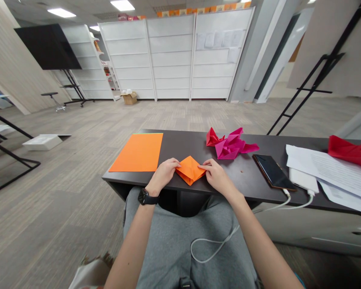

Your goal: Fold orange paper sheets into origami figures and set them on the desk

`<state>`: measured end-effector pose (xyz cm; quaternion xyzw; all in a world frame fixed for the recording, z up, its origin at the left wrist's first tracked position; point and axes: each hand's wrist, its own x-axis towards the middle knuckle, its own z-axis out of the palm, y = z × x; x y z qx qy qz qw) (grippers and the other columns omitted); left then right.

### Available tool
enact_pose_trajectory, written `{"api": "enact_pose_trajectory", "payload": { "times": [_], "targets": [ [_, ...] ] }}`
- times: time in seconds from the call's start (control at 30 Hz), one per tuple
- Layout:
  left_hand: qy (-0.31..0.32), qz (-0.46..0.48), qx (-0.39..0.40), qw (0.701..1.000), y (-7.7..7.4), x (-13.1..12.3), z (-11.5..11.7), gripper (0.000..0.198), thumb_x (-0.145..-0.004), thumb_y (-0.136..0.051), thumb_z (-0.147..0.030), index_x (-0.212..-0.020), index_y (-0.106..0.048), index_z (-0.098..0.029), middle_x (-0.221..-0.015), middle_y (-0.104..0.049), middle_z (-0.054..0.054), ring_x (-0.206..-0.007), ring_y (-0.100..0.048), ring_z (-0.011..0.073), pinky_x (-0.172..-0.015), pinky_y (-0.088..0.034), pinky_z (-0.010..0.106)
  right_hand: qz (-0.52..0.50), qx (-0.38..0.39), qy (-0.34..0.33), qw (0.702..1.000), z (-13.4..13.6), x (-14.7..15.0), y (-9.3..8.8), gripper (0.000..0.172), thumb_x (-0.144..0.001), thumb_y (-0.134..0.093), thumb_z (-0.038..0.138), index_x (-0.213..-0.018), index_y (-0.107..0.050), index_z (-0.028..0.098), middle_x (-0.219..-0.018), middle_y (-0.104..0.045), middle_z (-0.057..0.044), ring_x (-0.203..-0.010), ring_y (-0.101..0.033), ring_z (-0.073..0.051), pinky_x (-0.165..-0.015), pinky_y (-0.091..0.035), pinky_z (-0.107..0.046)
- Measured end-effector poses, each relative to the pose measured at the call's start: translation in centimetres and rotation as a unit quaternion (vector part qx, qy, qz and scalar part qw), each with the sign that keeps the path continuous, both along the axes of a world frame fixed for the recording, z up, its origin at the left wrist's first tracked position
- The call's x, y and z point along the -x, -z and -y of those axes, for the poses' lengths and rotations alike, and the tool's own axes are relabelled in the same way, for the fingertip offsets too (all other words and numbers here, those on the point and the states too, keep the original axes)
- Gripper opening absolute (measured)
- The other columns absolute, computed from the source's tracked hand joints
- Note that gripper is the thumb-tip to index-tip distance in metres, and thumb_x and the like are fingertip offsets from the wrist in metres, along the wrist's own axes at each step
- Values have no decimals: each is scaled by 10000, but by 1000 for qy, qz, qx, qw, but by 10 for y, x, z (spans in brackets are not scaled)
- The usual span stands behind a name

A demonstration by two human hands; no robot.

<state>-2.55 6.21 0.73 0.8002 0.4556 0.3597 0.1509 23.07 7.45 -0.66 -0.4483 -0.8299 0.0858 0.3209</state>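
A folded orange origami paper (190, 170), roughly diamond-shaped, lies on the dark table (240, 176) near its front edge. My left hand (164, 174) pinches its left corner, and my right hand (215, 176) holds its right corner. Its underside is hidden. To the left lies a flat orange paper sheet (136, 152). Beyond my right hand sit a crumpled magenta paper fold (232, 145) and a smaller red paper fold (212, 137).
A black smartphone (273, 171) is cabled to a white power bank (303, 180) beside loose printed papers (331, 168) and a red paper or cloth (351, 152). The cable hangs over the table edge onto my lap. White shelving stands far beyond the table.
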Motion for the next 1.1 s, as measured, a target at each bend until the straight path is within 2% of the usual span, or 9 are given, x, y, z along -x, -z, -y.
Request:
{"api": "enact_pose_trajectory", "payload": {
  "times": [0.1, 0.33, 0.47, 0.53, 0.67, 0.87, 0.97, 1.1],
  "targets": [
    [8, -12, -10, 1000, 0, 2, 0, 345, -854, -472, 0, -950, -732, -205, -1089, -707, 51, -1034, -671, 183, -984, -522, 342, 14, -9, -17, 1000, 2, -2, -1, 464, -845, -432, 55, -1169, -732, 198, -1100, -621, -104, -1020, -633, -214, -970, -531, -395],
    [-3, -22, -7, 1000, 1, 3, 4, 273, -859, -488, -24, -927, -691, -193, -1098, -696, 68, -1046, -665, 194, -986, -523, 357, 54, -31, 5, 998, 8, -8, -4, 444, -906, -432, 108, -1252, -684, 227, -1129, -622, -114, -1037, -620, -247, -941, -536, -440],
    [0, -17, -10, 1000, 0, -3, 8, 197, -846, -573, -74, -974, -664, -194, -1115, -669, 76, -1049, -647, 209, -964, -523, 354, 71, -51, -28, 996, 12, -6, -10, 430, -933, -480, 162, -1332, -611, 256, -1275, -612, -115, -1130, -597, -269, -963, -511, -471],
    [7, -20, -5, 1000, -3, -6, 10, 221, -875, -558, -94, -1047, -651, -198, -1108, -666, 71, -1049, -644, 208, -968, -518, 355, 70, -63, -42, 995, 14, -5, -12, 399, -955, -477, 184, -1325, -610, 249, -1319, -607, -118, -1176, -585, -274, -978, -501, -479],
    [21, -33, -20, 999, -6, -8, 13, 324, -937, -458, -83, -1176, -632, -216, -1178, -649, 73, -1124, -624, 197, -1023, -495, 359, 65, -74, -39, 994, 14, -5, -11, 364, -989, -430, 198, -1286, -638, 221, -1303, -620, -135, -1156, -601, -269, -968, -515, -473],
    [69, 9, -67, 995, -5, -8, 17, 312, -950, -521, -123, -1182, -680, -257, -1286, -663, 63, -1287, -571, 195, -1131, -441, 404, 83, -75, -50, 992, 15, -4, -9, 378, -989, -412, 164, -1292, -632, 214, -1309, -612, -143, -1151, -612, -260, -959, -530, -454],
    [100, 32, -79, 991, -3, -11, 19, 303, -964, -523, -140, -1184, -691, -261, -1258, -697, 55, -1272, -596, 184, -1122, -463, 397, 84, -92, -54, 991, 18, -2, -11, 385, -976, -430, 144, -1303, -619, 220, -1292, -628, -143, -1139, -624, -261, -949, -532, -457],
    [95, 25, -146, 984, 3, -12, 18, 252, -980, -523, -169, -1142, -710, -221, -1196, -733, 67, -1169, -671, 187, -1038, -547, 383, 40, -158, -81, 983, 25, 0, -15, 309, -953, -509, 140, -1223, -638, 218, -1190, -685, -121, -1090, -644, -250, -916, -534, -430]
  ]
}}
